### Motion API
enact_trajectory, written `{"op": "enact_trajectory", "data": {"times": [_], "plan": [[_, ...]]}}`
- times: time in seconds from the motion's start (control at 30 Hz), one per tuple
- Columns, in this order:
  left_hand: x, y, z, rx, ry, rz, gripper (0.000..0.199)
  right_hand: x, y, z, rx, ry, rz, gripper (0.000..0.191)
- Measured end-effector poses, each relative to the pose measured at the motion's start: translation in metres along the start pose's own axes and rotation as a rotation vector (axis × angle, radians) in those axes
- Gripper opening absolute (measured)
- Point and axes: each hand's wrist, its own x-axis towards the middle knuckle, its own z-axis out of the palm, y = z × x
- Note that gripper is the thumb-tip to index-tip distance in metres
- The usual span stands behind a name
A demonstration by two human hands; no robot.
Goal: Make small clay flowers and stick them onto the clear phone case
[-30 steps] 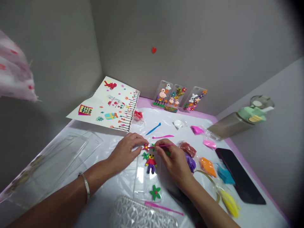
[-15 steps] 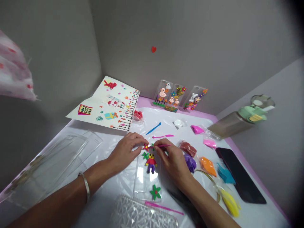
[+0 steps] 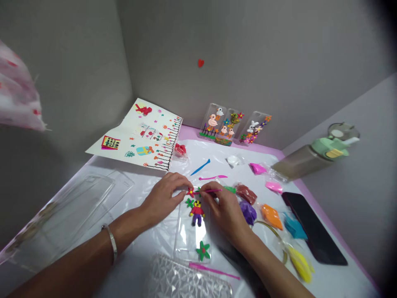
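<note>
Presently, right hand (image 3: 225,211): pinches pink tool (image 3: 214,191) at red flower's (image 3: 190,192) 3 o'clock.
Left hand (image 3: 166,196): loosely curved, flower's 9 o'clock; grip unclear.
Clay figure (image 3: 197,211): flower's 5 o'clock.

The small red star-shaped clay flower (image 3: 190,192) has a yellow centre; the yellow-headed clay figure (image 3: 197,214) has a red top and purple legs.

Held pink tool (image 3: 214,191): whether its tip touches the red flower (image 3: 190,192), too small to tell.
Green flower (image 3: 198,191) beside it: partly hidden by the right hand (image 3: 221,207).
Green lump (image 3: 230,189): partly behind same hand.
Dark shape (image 3: 243,265): partly under right forearm (image 3: 269,260); identity unclear.
Textured clear case (image 3: 186,279): cut off by lower edge.
Patterned cloth (image 3: 20,91): cut off at left; blurred.
</note>
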Motion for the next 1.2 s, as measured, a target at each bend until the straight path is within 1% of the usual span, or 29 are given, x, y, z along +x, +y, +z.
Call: {"op": "enact_trajectory", "data": {"times": [0.2,0.37,0.63,0.7,0.8,0.93,1.2], "plan": [[0.000,0.000,0.001,-0.001,0.009,0.001,0.016,0.001,-0.005,-0.002,0.089,-0.004,0.068,0.012],[-0.001,-0.003,0.002,0.013,0.010,0.010,0.017,0.000,-0.009,-0.003,0.125,-0.017,0.103,0.014],[-0.001,0.000,0.001,0.013,0.003,-0.005,0.018,0.000,-0.008,-0.006,0.235,0.048,0.093,0.028],[-0.001,0.001,0.001,0.011,0.005,-0.010,0.017,0.001,-0.007,-0.007,0.266,0.064,0.090,0.028],[0.000,0.002,0.001,0.007,0.016,-0.023,0.017,0.001,-0.006,-0.006,0.286,0.042,0.082,0.023],[-0.001,0.000,0.002,0.012,0.034,-0.017,0.017,-0.001,-0.008,-0.003,0.175,0.022,0.024,0.015],[-0.001,-0.001,0.002,0.015,0.021,-0.008,0.018,-0.008,-0.009,0.006,-0.084,0.043,-0.097,0.012]]}}
